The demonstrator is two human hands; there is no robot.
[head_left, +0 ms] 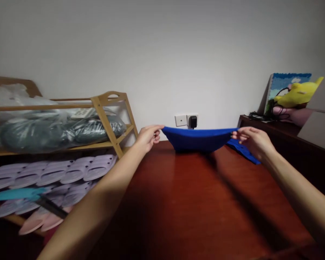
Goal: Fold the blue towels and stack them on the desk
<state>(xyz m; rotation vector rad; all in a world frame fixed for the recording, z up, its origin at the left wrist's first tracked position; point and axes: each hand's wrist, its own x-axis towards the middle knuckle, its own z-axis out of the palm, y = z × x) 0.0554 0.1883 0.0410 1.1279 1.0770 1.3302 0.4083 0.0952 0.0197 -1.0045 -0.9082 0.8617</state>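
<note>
Before a pale wall with a black plug, over a glossy red-brown tabletop, holds a blue cloth stretched by its upper edge. Pinches one end with the left hand, the other with the right hand. Lets the middle sag above the tabletop's far part; cannot tell about contact below. Has another blue piece lying partly behind the right hand, and lilac clogs on a wooden rack at left.

Bare arms stretched forward, spread apart, left hand pinched closed, right hand likewise, at near-equal height
</note>
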